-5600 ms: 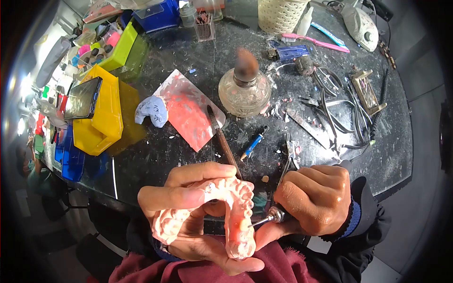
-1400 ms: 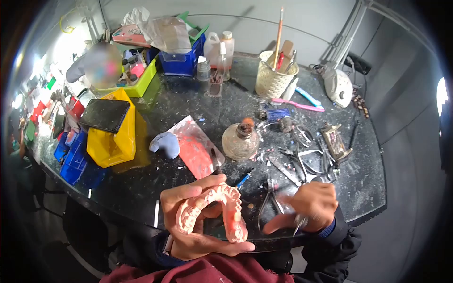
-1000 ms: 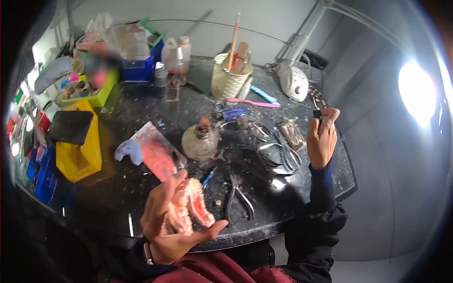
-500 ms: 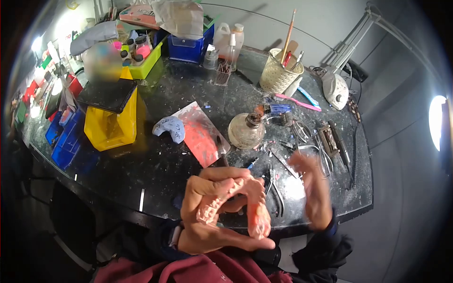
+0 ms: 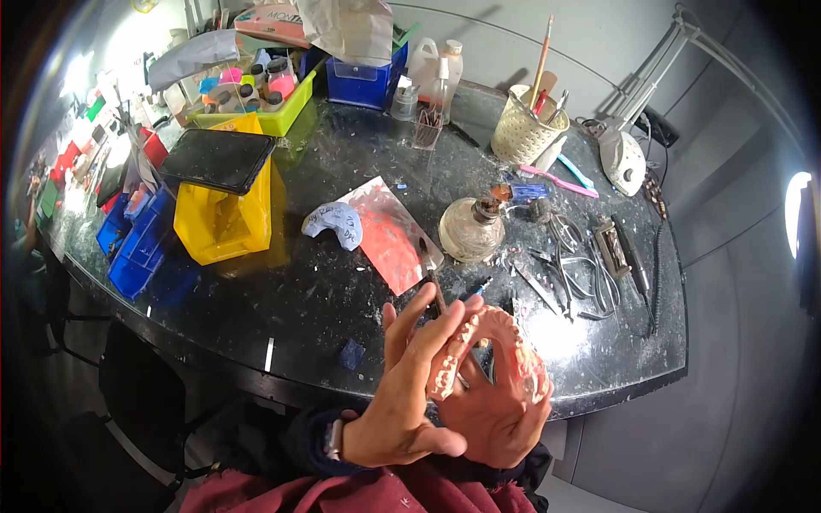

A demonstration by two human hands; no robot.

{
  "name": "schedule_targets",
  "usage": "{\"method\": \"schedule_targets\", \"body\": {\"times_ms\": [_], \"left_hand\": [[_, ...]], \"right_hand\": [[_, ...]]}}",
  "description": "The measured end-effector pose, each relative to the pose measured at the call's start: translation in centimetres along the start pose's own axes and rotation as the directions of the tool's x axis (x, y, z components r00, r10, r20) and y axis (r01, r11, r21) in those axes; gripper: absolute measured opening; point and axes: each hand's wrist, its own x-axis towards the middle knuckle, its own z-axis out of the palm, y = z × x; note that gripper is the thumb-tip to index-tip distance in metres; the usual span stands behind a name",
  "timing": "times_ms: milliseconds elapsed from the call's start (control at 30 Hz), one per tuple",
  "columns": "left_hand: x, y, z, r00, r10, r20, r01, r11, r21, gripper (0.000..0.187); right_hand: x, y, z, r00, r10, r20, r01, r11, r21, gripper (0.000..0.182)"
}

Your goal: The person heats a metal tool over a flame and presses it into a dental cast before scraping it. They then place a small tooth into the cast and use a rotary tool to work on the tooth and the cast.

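Note:
A pinkish, horseshoe-shaped dental model (image 5: 513,342) with rows of teeth faces up near the bench's front edge. Beneath it, my right hand (image 5: 487,419) supports it, fingers curled round its right arm. My left hand (image 5: 393,402) stands at the model's left side, fingers spread and thumb apart, with fingertips right at the edge. Beyond them, a red-smeared sheet (image 5: 389,244) carries a dark-bladed tool (image 5: 430,269) along its right edge. A blue-grey horseshoe-shaped piece (image 5: 338,224) with handwriting overlaps the sheet's left corner.
A glass spirit burner (image 5: 470,231) stands behind the model. Pliers (image 5: 569,269) and a handpiece (image 5: 630,256) lie to the right. Farther back are a woven cup of tools (image 5: 522,137) and a lamp (image 5: 622,162). Yellow (image 5: 214,235) and blue (image 5: 141,248) bins stand left.
The dental model has passed from my left hand into my right, which came in from the right. My left hand has opened beside it. The view has shifted slightly.

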Motion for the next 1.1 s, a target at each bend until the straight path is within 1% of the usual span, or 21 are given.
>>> {"method": "schedule_targets", "body": {"times_ms": [33,67,100,133,167,200,233,300,400,500,633,667,767,800,867,933,967,1000,1033,1067,1100], "left_hand": [[-0.1,0.0,-0.6,0.999,-0.039,0.032,0.040,0.999,-0.016,0.099],[0.2,-0.5,-1.6,1.000,-0.018,0.014,0.017,0.999,0.040,0.099],[0.6,-1.6,-2.8,0.995,0.072,-0.062,-0.068,0.996,0.059,0.090],[1.9,-1.4,-4.9,0.991,0.123,-0.057,-0.105,0.962,0.252,0.074],[3.4,-0.3,-5.9,0.993,-0.031,-0.111,0.047,0.988,0.145,0.056],[5.0,0.0,-7.5,0.996,-0.090,-0.011,0.083,0.861,0.501,0.050],[5.9,-1.4,-8.3,0.997,-0.054,0.049,0.009,0.756,0.655,0.050],[6.4,-4.0,-9.3,0.982,-0.162,0.094,0.030,0.632,0.774,0.057],[7.1,-6.9,-10.0,0.936,-0.335,0.105,0.135,0.621,0.772,0.061],[7.3,-8.3,-10.4,0.920,-0.352,0.170,0.096,0.624,0.776,0.063],[7.8,-8.5,-10.5,0.930,-0.332,0.157,0.121,0.680,0.723,0.058],[7.8,-8.6,-10.4,0.961,-0.240,0.139,0.067,0.687,0.724,0.057],[8.3,-5.6,-9.9,0.981,-0.188,0.058,0.103,0.744,0.660,0.055],[8.0,-4.9,-9.8,0.978,-0.209,0.009,0.172,0.829,0.531,0.067],[6.5,-1.3,-8.7,0.955,-0.297,0.003,0.293,0.942,0.166,0.076],[3.8,0.7,-7.1,0.933,-0.358,0.020,0.354,0.909,-0.220,0.090],[2.5,0.9,-6.4,0.928,-0.371,0.034,0.352,0.845,-0.403,0.099],[1.7,0.2,-5.8,0.982,-0.179,0.068,0.191,0.912,-0.363,0.101],[1.0,-0.6,-5.4,0.993,0.016,0.120,0.024,0.944,-0.328,0.104],[0.7,-0.7,-4.7,0.992,0.054,0.111,-0.007,0.923,-0.384,0.099],[0.2,-0.6,-4.0,0.995,0.019,0.101,0.030,0.884,-0.466,0.093]], "right_hand": [[0.1,-0.2,-0.5,0.999,0.017,0.030,-0.018,0.999,0.045,0.081],[0.2,-0.4,-0.9,0.998,0.034,0.059,-0.039,0.995,0.088,0.080],[0.2,-0.5,-1.6,0.993,0.042,0.108,-0.055,0.991,0.124,0.080],[0.2,-0.6,-1.9,0.992,0.036,0.123,-0.051,0.991,0.124,0.080],[0.2,-0.7,-2.1,0.990,0.030,0.139,-0.047,0.991,0.125,0.080],[0.2,-0.9,-2.1,0.992,0.011,0.122,-0.023,0.996,0.091,0.080],[0.1,-1.1,-2.1,0.995,0.015,0.098,-0.023,0.996,0.082,0.079],[-0.4,-1.3,-2.1,0.998,0.045,0.044,-0.049,0.995,0.090,0.079],[-0.7,-1.7,-1.9,0.993,0.118,-0.022,-0.114,0.985,0.133,0.084],[-0.9,-2.0,-1.9,0.989,0.127,-0.074,-0.117,0.986,0.122,0.088],[-1.1,-2.1,-2.1,0.987,0.078,-0.139,-0.067,0.994,0.082,0.084],[-1.0,-2.2,-1.9,0.982,0.090,-0.166,-0.079,0.994,0.071,0.089],[-0.9,-2.1,-2.1,0.984,0.075,-0.163,-0.070,0.997,0.034,0.093],[-1.0,-2.0,-2.3,0.983,0.050,-0.175,-0.045,0.998,0.034,0.096],[-1.1,-1.8,-2.7,0.982,0.010,-0.188,-0.002,0.999,0.043,0.102],[-1.1,-0.9,-2.6,0.980,-0.065,-0.191,0.066,0.998,0.000,0.106],[-1.1,-0.4,-2.5,0.974,-0.125,-0.187,0.117,0.992,-0.053,0.107],[-1.1,0.1,-2.3,0.966,-0.185,-0.182,0.168,0.980,-0.106,0.107],[-1.2,1.0,-2.5,0.953,-0.274,-0.126,0.246,0.948,-0.201,0.104],[-1.1,1.3,-2.7,0.947,-0.316,-0.057,0.293,0.922,-0.254,0.102],[-0.9,1.6,-2.9,0.934,-0.357,0.013,0.344,0.890,-0.299,0.101]]}}
